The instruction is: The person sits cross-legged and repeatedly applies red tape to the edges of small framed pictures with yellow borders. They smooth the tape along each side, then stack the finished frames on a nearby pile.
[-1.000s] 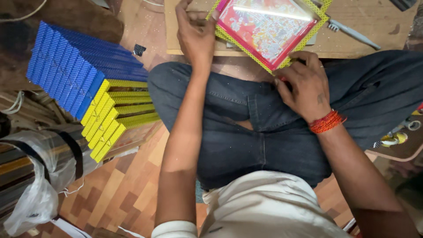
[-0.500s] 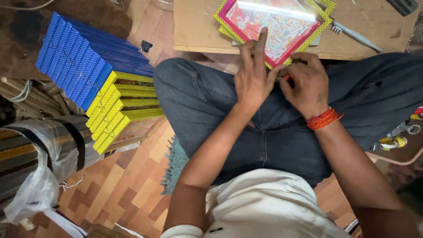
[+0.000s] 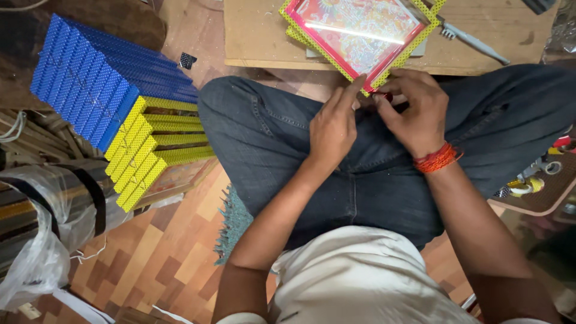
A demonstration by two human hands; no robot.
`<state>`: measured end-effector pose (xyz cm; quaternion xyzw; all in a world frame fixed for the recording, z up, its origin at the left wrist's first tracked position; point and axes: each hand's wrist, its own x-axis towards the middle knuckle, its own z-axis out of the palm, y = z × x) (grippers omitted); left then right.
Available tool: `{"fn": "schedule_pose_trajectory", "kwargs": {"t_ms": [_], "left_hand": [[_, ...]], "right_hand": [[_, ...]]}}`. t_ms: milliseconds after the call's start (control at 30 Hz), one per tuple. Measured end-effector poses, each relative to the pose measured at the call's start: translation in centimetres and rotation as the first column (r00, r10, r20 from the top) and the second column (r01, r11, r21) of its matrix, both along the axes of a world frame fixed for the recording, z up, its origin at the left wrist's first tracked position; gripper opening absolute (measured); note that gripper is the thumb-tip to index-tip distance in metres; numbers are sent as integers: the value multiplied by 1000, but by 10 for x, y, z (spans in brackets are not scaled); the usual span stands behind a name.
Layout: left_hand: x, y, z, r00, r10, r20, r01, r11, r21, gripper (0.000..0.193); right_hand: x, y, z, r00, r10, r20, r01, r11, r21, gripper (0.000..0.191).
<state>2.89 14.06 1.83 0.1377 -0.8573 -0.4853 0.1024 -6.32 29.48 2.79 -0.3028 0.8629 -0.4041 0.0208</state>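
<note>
Framed picture [image 3: 360, 33], edged in yellow dotted trim with a pink inner border, lies on the wooden bench [image 3: 264, 36], its near corner overhanging the person's lap. Both hands meet there: left hand [image 3: 333, 129] touches the corner with extended fingers, right hand [image 3: 417, 111] pinches a small red piece [image 3: 384, 96].

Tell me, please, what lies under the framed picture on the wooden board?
Under the framed picture sits a grey slab, resting on the wooden board; most of it is covered.
</note>
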Motion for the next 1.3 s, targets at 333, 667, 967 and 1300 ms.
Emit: {"fn": "schedule_pose_trajectory", "kwargs": {"t_ms": [333,667,967,1300], "left_hand": [[10,-3,-1,1000,-4,16,4,1000,-25,60],[16,0,-4,993,115,-37,-84,880,468,24],[-9,-59,-19,971,230,-70,-190,912,365,29],[-21,-55,-23,988,73,139,-157,465,871,26]], "right_hand": [[-5,2,-9,989,-89,114,95,994,-48,17],[-81,15,-22,970,-43,241,115,948,-295,17],[-15,6,3,837,21,546,139,958,-250,14],[14,-22,12,922,-67,382,195,931,-307,24]]}}
